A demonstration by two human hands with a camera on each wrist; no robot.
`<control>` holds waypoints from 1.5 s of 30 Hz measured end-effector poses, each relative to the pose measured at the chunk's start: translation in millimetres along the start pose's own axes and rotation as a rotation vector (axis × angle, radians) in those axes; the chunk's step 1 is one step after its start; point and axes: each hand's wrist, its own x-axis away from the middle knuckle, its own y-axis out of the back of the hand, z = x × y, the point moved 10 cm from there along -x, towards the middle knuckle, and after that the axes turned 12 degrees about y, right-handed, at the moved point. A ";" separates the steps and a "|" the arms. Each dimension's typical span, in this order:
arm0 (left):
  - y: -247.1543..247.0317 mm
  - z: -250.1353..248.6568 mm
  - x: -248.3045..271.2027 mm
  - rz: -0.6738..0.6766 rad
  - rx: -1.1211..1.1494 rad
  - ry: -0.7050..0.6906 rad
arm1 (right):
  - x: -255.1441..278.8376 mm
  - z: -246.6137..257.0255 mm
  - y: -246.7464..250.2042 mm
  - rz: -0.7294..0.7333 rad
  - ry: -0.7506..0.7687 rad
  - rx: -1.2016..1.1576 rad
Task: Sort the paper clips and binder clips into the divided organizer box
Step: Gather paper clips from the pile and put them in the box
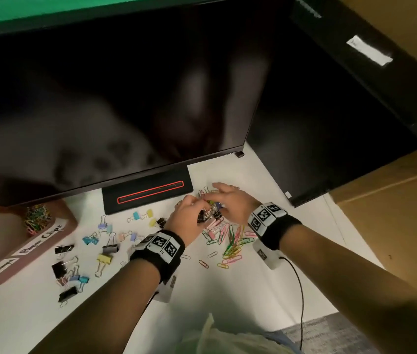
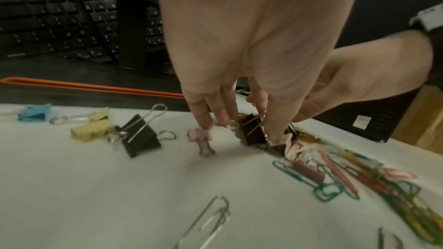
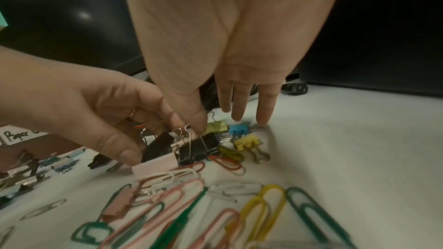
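Note:
Loose paper clips [image 1: 233, 241] and binder clips [image 1: 105, 241] lie scattered on the white desk [image 1: 228, 290]. The brown organizer box [image 1: 49, 241] sits at the left, with coloured paper clips [image 1: 36, 217] in one compartment. My left hand [image 1: 194, 208] pinches a black binder clip [image 2: 251, 132] between thumb and curled fingers, low over a small heap of clips. A pink binder clip [image 3: 155, 166] lies against that thumb. My right hand [image 1: 228, 200] hovers just right of it, fingers [image 3: 239, 109] straight. Its thumb touches the wire handles of a second black binder clip [image 3: 201, 149].
A dark monitor [image 1: 113, 98] overhangs the back of the desk, its stand base [image 1: 148, 192] just left of my hands. A keyboard [image 2: 59, 26] lies behind the stand. A black cabinet [image 1: 355, 111] stands at the right. A wrist cable [image 1: 299, 290] trails off the front edge.

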 end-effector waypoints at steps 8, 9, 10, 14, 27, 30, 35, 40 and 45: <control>1.9 27.5 7.7 0.006 0.049 0.070 | -2.7 2.7 -10.9 -0.011 0.104 -0.130; 3.9 31.7 10.1 0.002 0.057 0.078 | 0.0 2.2 -9.9 -0.035 0.116 -0.148; 6.1 36.4 12.7 -0.007 0.071 0.085 | 3.2 1.5 -7.3 -0.068 0.129 -0.166; 14.4 53.9 21.6 -0.045 0.076 0.134 | 17.7 -8.7 11.5 -0.195 0.129 -0.161; -5.3 -11.1 6.9 -0.043 -0.059 -0.059 | 32.9 -46.7 23.0 -0.224 -0.080 0.062; -6.2 -2.8 0.4 -0.077 0.027 -0.025 | 17.9 -21.7 17.1 -0.148 0.052 0.092; 7.7 18.8 1.6 -0.143 0.177 0.053 | -0.6 -8.7 0.4 -0.016 0.108 0.181; 22.7 29.1 14.3 -0.255 0.058 0.039 | -3.7 -17.6 -3.3 0.033 0.068 0.170; 6.0 2.8 26.6 -0.160 -0.004 -0.074 | 2.9 -28.3 -6.2 0.012 0.013 0.113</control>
